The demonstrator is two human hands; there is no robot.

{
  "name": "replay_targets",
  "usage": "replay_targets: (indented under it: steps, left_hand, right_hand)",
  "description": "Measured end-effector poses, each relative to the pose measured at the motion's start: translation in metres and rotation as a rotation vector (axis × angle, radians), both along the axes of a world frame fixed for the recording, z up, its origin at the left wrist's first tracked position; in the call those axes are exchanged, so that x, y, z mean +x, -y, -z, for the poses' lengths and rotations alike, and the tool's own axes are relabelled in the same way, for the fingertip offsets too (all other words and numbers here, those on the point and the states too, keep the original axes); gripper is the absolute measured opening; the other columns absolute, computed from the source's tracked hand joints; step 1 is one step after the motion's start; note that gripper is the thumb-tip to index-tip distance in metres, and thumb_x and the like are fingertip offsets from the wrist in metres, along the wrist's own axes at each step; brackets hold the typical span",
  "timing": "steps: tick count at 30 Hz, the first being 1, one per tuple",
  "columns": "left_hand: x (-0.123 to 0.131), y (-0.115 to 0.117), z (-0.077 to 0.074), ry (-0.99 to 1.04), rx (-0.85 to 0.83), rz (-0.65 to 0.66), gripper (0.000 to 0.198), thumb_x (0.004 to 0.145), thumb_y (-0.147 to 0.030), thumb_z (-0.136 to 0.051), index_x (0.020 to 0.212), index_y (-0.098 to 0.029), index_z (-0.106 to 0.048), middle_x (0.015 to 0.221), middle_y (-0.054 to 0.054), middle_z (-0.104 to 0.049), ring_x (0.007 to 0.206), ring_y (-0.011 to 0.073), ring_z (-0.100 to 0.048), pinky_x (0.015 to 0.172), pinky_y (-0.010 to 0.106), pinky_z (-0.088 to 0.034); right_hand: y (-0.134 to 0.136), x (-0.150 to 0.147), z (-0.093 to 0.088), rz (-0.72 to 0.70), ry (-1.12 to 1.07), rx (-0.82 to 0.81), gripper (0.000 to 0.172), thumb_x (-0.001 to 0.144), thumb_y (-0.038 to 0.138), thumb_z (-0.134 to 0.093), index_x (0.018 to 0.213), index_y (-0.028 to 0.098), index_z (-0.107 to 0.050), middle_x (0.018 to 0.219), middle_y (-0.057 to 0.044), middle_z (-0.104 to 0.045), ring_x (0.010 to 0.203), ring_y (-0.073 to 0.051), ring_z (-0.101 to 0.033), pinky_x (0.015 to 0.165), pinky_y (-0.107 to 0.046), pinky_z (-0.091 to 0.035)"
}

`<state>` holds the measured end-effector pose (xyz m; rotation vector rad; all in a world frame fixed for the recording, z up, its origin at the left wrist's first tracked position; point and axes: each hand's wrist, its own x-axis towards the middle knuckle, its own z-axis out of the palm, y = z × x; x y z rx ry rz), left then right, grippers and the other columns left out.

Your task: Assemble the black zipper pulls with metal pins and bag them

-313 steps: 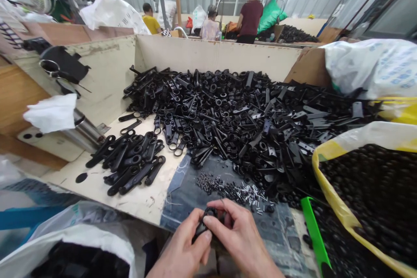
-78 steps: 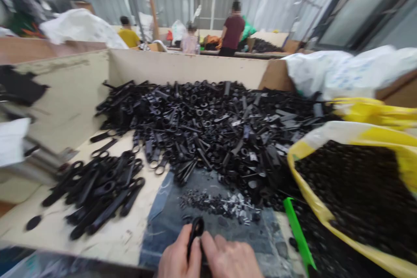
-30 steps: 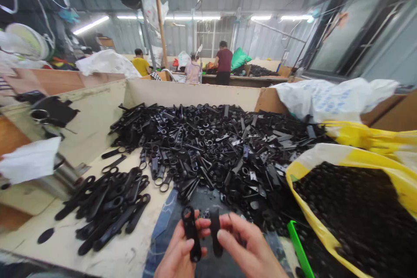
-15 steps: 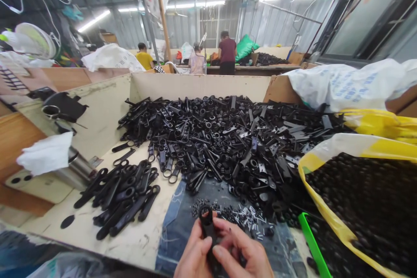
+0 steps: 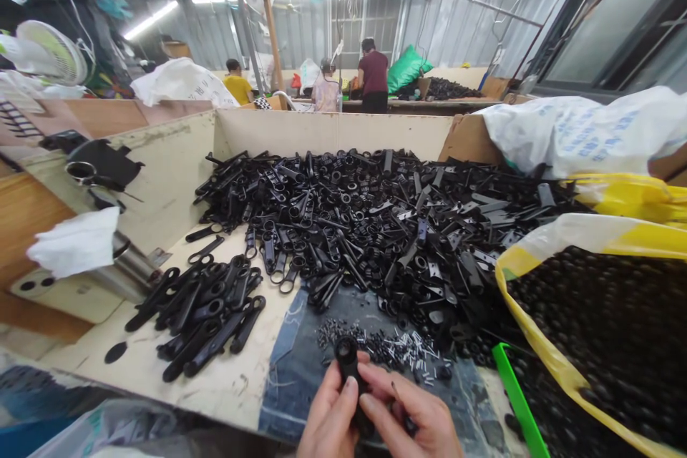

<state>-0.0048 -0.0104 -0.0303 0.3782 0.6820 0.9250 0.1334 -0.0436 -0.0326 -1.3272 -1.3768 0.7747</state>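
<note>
At the bottom centre my left hand [image 5: 331, 416] and my right hand [image 5: 411, 418] are pressed together around a black plastic handle part [image 5: 348, 360] with a ring at its top end. The part stands upright between my fingers, over a blue denim cloth [image 5: 300, 365]. Just beyond lies a scatter of small metal pins [image 5: 397, 347]. A large heap of loose black parts [image 5: 376, 222] fills the bin behind. A neater pile of assembled black handles [image 5: 207, 311] lies to the left.
A yellow-rimmed bag of small black pieces [image 5: 606, 315] sits at the right, with a green plastic scoop [image 5: 518, 401] by it. A metal cup with white tissue [image 5: 80, 247] stands at left. White sacks [image 5: 580, 129] and several people at far benches [image 5: 373, 71] lie beyond the bin wall [image 5: 333, 132].
A second ago my hands held two black pieces apart. Now they are brought together as one upright part, lower in view, with both hands closed round it.
</note>
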Motion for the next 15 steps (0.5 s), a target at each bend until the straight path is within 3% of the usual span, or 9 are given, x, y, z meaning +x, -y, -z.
replay_targets:
  steps: [3, 6, 9, 12, 15]
  left_hand:
    - [-0.002, 0.004, 0.011, -0.094, 0.031, -0.005, 0.048, 0.077, -0.052, -0.086, 0.117, -0.026, -0.08, 0.126, 0.01, -0.078, 0.132, 0.0339, -0.062, 0.12, 0.048, -0.038]
    - [-0.011, 0.009, 0.023, -0.363, 0.062, -0.029, 0.05, 0.081, -0.05, -0.082, 0.124, -0.025, -0.076, 0.139, 0.01, -0.071, 0.138, 0.0346, -0.057, 0.119, 0.045, -0.041]
    - [-0.023, 0.011, 0.029, -0.64, 0.177, -0.032, 0.049, 0.082, -0.049, -0.081, 0.125, -0.027, -0.075, 0.138, 0.009, -0.072, 0.137, 0.0332, -0.058, 0.115, 0.039, -0.046]
    - [-0.031, 0.008, 0.023, -0.723, 0.284, 0.065, 0.053, 0.085, -0.051, -0.076, 0.133, -0.027, -0.071, 0.12, 0.01, -0.079, 0.104, 0.0289, -0.075, 0.092, 0.032, -0.059]
    - [-0.031, 0.004, 0.009, -0.645, 0.327, 0.227, 0.069, 0.093, -0.057, -0.065, 0.152, -0.024, -0.053, 0.085, 0.006, -0.08, 0.062, 0.02, -0.071, 0.063, 0.028, -0.058]
  right_hand:
    - [0.002, -0.007, 0.003, 0.107, -0.056, -0.026, 0.03, 0.093, 0.051, -0.071, 0.113, 0.031, -0.082, 0.084, -0.001, -0.078, 0.055, -0.013, -0.06, 0.053, -0.02, -0.051]
    - [0.003, -0.014, 0.004, 0.168, -0.116, -0.118, 0.043, 0.091, 0.063, -0.069, 0.109, 0.026, -0.08, 0.07, 0.0, -0.071, 0.052, -0.013, -0.057, 0.052, -0.021, -0.049]
    - [0.004, -0.011, -0.003, 0.115, -0.13, -0.223, 0.044, 0.092, 0.065, -0.065, 0.101, 0.023, -0.076, 0.065, 0.001, -0.068, 0.053, -0.014, -0.057, 0.051, -0.021, -0.047]
    - [0.002, 0.001, -0.019, 0.031, 0.006, -0.258, 0.033, 0.095, 0.055, -0.063, 0.09, 0.024, -0.074, 0.071, -0.001, -0.069, 0.057, -0.015, -0.06, 0.054, -0.023, -0.046]
    - [-0.004, 0.012, -0.036, 0.085, 0.097, -0.313, 0.02, 0.087, 0.043, -0.069, 0.087, 0.023, -0.07, 0.071, -0.001, -0.067, 0.062, -0.017, -0.059, 0.057, -0.024, -0.044]
